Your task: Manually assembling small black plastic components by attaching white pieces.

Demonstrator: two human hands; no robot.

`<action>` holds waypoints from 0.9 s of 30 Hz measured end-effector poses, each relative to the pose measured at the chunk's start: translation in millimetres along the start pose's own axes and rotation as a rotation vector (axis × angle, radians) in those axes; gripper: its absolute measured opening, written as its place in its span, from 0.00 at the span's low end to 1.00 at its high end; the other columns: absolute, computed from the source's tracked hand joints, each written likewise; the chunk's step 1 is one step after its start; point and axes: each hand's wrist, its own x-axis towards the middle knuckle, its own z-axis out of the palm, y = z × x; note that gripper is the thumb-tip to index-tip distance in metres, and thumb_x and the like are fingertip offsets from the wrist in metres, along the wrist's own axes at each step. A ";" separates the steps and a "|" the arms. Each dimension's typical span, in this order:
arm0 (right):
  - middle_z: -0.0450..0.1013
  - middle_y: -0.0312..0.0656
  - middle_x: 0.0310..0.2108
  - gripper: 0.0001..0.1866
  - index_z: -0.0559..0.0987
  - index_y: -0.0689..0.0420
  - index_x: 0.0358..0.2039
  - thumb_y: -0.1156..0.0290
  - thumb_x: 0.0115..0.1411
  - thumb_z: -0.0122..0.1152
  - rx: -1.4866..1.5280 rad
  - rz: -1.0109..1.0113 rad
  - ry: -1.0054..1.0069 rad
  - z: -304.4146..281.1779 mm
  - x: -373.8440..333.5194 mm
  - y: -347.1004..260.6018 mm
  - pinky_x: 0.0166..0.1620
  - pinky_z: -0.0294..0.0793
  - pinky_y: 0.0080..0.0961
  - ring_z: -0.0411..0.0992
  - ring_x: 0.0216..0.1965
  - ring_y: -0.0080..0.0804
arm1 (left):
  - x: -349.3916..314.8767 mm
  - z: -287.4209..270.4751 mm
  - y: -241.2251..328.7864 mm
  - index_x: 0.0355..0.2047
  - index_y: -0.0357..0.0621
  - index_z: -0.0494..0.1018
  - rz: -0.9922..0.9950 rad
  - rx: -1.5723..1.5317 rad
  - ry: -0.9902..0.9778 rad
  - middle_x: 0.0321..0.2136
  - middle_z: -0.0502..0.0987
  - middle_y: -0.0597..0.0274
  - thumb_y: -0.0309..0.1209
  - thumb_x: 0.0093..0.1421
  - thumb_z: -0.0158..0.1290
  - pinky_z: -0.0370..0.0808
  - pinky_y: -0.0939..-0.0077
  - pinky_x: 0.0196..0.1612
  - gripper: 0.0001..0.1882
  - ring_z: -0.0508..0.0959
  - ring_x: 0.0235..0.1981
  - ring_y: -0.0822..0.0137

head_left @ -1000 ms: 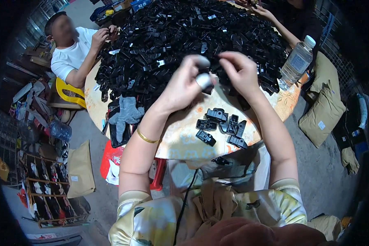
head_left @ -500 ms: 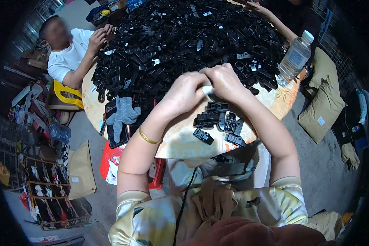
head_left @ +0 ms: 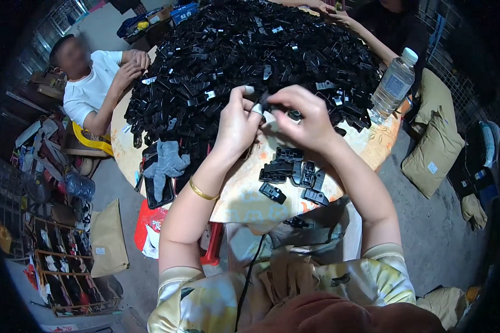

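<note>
My left hand (head_left: 238,123) and my right hand (head_left: 308,117) meet over the near side of the round table, fingers bent. Between their fingertips is a small black plastic part (head_left: 265,101), blurred and partly hidden. White covers wrap some of my fingertips. Just beyond my hands rises a big heap of black plastic parts (head_left: 216,72) with shiny metal bits. Closer to me, under my right wrist, lies a small group of black plastic parts (head_left: 280,171), several pieces lying side by side.
A clear plastic bottle (head_left: 395,86) stands at the table's right. A grey glove (head_left: 165,164) lies on the left over a dark tray. Across the table, one person in a white shirt (head_left: 97,86) sits left, another's arm (head_left: 372,41) reaches in right. Tan sacks (head_left: 434,155) lie on the floor.
My hands, pressed together before, have drawn slightly apart, and the dark part now shows between my fingers. The left person's hands have lowered toward the heap. The view has shifted slightly.
</note>
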 end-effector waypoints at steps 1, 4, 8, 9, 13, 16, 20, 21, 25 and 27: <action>0.73 0.47 0.33 0.12 0.77 0.63 0.34 0.80 0.45 0.59 0.017 -0.031 -0.032 3.6 -1.9 -1.3 0.37 0.73 0.25 0.74 0.34 0.36 | -0.6 -2.6 7.7 0.48 0.34 0.62 -0.107 -0.126 -0.012 0.27 0.74 0.55 0.17 0.54 0.45 0.76 0.76 0.27 0.19 0.78 0.25 0.65; 0.73 0.47 0.34 0.12 0.78 0.62 0.33 0.81 0.44 0.60 0.028 0.013 -0.026 10.4 -3.6 -2.2 0.39 0.73 0.26 0.74 0.35 0.38 | 0.4 1.0 1.9 0.53 0.33 0.57 -0.082 -0.372 -0.133 0.36 0.71 0.57 0.13 0.53 0.39 0.77 0.79 0.34 0.24 0.75 0.35 0.72; 0.73 0.45 0.34 0.11 0.79 0.62 0.33 0.83 0.45 0.60 -0.042 0.021 0.069 3.1 -1.6 5.0 0.35 0.74 0.21 0.74 0.33 0.32 | -0.1 -4.1 9.9 0.49 0.32 0.59 -0.240 -0.907 -0.235 0.41 0.69 0.54 0.16 0.56 0.39 0.75 0.73 0.45 0.19 0.73 0.39 0.69; 0.73 0.45 0.34 0.11 0.79 0.62 0.33 0.83 0.45 0.60 -0.040 0.020 0.066 3.1 -0.6 4.2 0.35 0.74 0.21 0.74 0.33 0.32 | 1.8 -5.7 8.9 0.49 0.33 0.59 -0.294 -1.098 -0.246 0.42 0.68 0.52 0.18 0.57 0.40 0.75 0.70 0.46 0.17 0.73 0.40 0.67; 0.74 0.45 0.35 0.10 0.79 0.63 0.33 0.83 0.47 0.60 -0.013 0.006 0.066 0.6 1.5 -0.1 0.36 0.74 0.21 0.74 0.34 0.31 | 4.3 -5.4 4.5 0.54 0.33 0.55 -0.269 -1.104 -0.245 0.43 0.67 0.55 0.21 0.60 0.42 0.74 0.68 0.47 0.21 0.72 0.41 0.66; 0.74 0.45 0.37 0.07 0.79 0.63 0.32 0.80 0.51 0.58 0.121 0.109 0.034 -3.5 1.1 0.5 0.39 0.72 0.22 0.73 0.37 0.31 | 6.4 -6.0 -0.2 0.54 0.32 0.57 -0.234 -1.144 -0.323 0.43 0.68 0.53 0.20 0.59 0.42 0.72 0.68 0.50 0.21 0.72 0.43 0.65; 0.73 0.45 0.38 0.09 0.79 0.64 0.34 0.79 0.51 0.59 0.121 0.061 0.054 -2.4 0.1 0.9 0.40 0.71 0.22 0.72 0.37 0.31 | 6.9 -6.8 -0.5 0.52 0.31 0.61 -0.235 -1.254 -0.355 0.46 0.68 0.51 0.19 0.59 0.41 0.69 0.64 0.54 0.19 0.70 0.49 0.63; 0.74 0.45 0.38 0.10 0.78 0.64 0.36 0.78 0.50 0.60 0.094 0.097 0.077 -1.8 0.2 -1.9 0.41 0.71 0.22 0.72 0.38 0.30 | 6.8 -7.2 -1.0 0.52 0.31 0.61 -0.283 -1.378 -0.296 0.46 0.67 0.51 0.20 0.59 0.41 0.68 0.65 0.54 0.19 0.70 0.49 0.63; 0.74 0.44 0.38 0.15 0.77 0.63 0.39 0.77 0.48 0.63 -0.023 0.142 0.096 -1.2 -1.4 0.3 0.43 0.70 0.20 0.72 0.38 0.29 | 5.3 -4.3 0.2 0.52 0.33 0.61 -0.199 -1.169 -0.272 0.48 0.66 0.52 0.22 0.60 0.42 0.68 0.65 0.55 0.19 0.69 0.50 0.63; 0.74 0.44 0.38 0.15 0.77 0.63 0.39 0.77 0.48 0.63 -0.004 0.196 0.105 -1.7 -1.2 -1.1 0.43 0.70 0.20 0.72 0.38 0.28 | 2.8 -1.6 2.3 0.53 0.36 0.60 -0.199 -1.131 -0.269 0.48 0.66 0.55 0.22 0.60 0.43 0.69 0.69 0.53 0.20 0.69 0.49 0.66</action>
